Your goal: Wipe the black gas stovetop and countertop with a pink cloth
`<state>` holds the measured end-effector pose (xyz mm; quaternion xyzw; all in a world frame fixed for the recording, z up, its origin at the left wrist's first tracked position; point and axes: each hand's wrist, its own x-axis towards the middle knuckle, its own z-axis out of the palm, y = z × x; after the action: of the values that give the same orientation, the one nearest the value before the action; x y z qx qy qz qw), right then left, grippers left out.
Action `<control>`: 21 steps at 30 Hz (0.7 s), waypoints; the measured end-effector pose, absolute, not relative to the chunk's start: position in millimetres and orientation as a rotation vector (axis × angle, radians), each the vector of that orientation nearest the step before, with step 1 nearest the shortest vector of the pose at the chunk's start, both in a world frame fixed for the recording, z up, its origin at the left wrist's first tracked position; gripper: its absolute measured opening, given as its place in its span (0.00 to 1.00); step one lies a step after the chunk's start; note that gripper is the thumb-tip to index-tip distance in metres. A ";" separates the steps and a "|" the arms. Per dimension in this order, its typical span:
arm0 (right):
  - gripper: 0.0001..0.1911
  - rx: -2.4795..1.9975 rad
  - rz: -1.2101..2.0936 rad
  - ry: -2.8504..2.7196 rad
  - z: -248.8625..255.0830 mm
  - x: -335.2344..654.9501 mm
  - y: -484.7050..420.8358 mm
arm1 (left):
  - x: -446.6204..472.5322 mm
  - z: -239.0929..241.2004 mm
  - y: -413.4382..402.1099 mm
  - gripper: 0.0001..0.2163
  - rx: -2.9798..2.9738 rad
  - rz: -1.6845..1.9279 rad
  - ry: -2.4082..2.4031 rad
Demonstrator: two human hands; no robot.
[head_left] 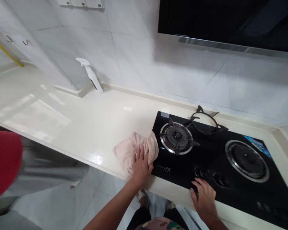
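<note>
My left hand (140,166) lies flat on a crumpled pink cloth (129,150), fingers stretched out, pressing it onto the cream countertop (86,127) at the left edge of a black glass gas hob (206,166). My right hand (205,199) rests open on the hob's front edge, fingertips just short of the control knobs (210,175). The left burner (176,137) is bare. Its black pan support (204,123) lies loose behind it on the glass. The right burner (247,159) also has no support on it.
A white spray bottle (91,75) stands by the tiled wall at the back of the counter. A black range hood (228,22) hangs above the hob. Another person in a red top (3,163) and grey trousers stands at the left.
</note>
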<state>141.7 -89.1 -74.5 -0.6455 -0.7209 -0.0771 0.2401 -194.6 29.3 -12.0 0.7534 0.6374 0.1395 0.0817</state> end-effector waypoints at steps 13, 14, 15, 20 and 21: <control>0.14 -1.429 0.315 -1.629 -61.4 171.5 -89.2 | -20.3 -8.9 -42.3 0.38 2.376 0.473 1.288; 0.14 -1.401 0.379 -1.635 -59.2 182.2 -93.5 | -15.7 -5.7 -40.3 0.38 2.344 0.491 1.285; 0.14 -1.369 0.445 -1.665 -58.0 194.7 -98.7 | -14.0 -3.0 -39.0 0.37 2.311 0.526 1.278; 0.22 -1.394 0.646 -1.820 -64.8 275.9 -128.2 | -54.4 -11.7 -70.4 0.25 1.959 1.041 1.606; 0.24 -1.444 0.642 -1.847 -65.5 292.0 -134.2 | -70.5 -20.8 -87.6 0.23 1.855 1.102 1.758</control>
<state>292.0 -134.2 -65.5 -0.5570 -0.7124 0.2474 0.3478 -70.5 -87.6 -20.8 0.6558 0.6214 0.3898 0.1783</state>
